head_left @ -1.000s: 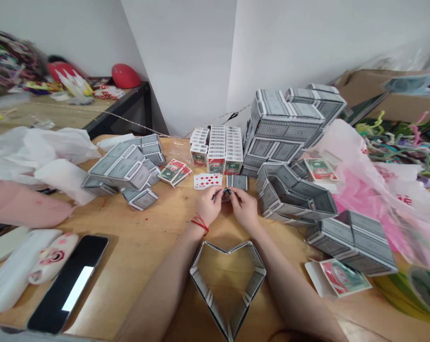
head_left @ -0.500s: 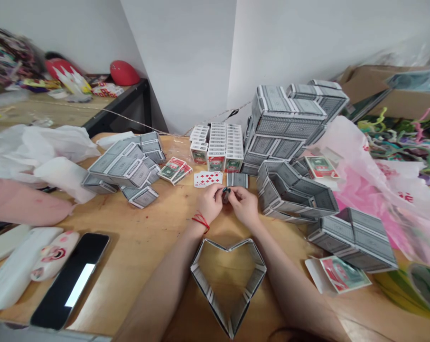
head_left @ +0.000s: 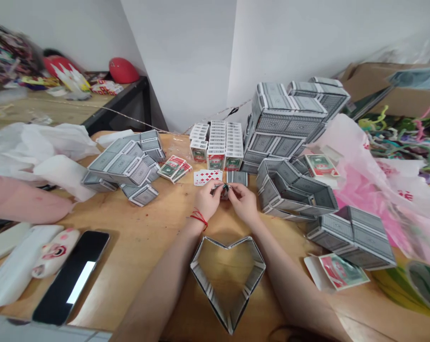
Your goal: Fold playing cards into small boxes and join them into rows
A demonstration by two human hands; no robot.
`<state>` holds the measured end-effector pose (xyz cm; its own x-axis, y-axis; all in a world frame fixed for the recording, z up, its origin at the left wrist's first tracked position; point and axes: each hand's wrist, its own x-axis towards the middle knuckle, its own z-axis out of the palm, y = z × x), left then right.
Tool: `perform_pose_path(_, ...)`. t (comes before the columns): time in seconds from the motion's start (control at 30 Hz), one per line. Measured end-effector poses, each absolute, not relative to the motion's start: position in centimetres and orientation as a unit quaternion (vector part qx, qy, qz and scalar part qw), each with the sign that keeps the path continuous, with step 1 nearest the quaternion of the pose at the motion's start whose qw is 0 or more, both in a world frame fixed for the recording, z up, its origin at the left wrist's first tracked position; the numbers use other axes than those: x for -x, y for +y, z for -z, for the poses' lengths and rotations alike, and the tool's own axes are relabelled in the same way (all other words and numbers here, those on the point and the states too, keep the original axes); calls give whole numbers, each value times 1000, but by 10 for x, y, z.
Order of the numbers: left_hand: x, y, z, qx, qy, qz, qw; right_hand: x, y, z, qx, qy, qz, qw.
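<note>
My left hand (head_left: 207, 195), with a red string bracelet at the wrist, pinches a small dark-and-grey piece between thumb and finger. From the other side my right hand (head_left: 244, 202) pinches at the same spot, the fingertips of both hands meeting. Fingers cover most of that piece, so its kind is unclear. Just beyond the hands lie some face-up red diamond playing cards (head_left: 208, 177) and a stack of face-down grey-backed cards (head_left: 237, 178). Between my forearms stands a heart-shaped frame of folded cards (head_left: 210, 295), open in the middle.
Card boxes (head_left: 217, 142) stand in rows at the back. To the right are a tall card structure (head_left: 289, 114), an open card frame (head_left: 282, 190) and a card block (head_left: 353, 235). Another card structure (head_left: 118, 159) and a phone (head_left: 70, 278) are at left. Green-yellow tape (head_left: 410, 285) lies lower right.
Both hands stay together over the same spot, while the fingers and thumbs have shifted slightly around the small piece. The things on the table have not moved.
</note>
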<state>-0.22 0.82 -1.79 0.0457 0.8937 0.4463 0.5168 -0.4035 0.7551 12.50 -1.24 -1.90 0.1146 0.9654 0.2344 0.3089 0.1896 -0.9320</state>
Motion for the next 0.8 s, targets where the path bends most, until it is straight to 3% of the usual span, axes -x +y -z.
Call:
perform_pose_path(0.3, 1, 7, 14, -669, 510, -510, 179, -130, -12, 20, 594, -607, -201, 489)
perform_pose_path(0.6, 1, 2, 17, -731, 496, -439, 165, -132, -13, 19, 628, -587, -167, 482)
perform_pose_path(0.8, 1, 5, 22, -716, 489, -453, 210, -132, -12, 19, 628, -573, -176, 496)
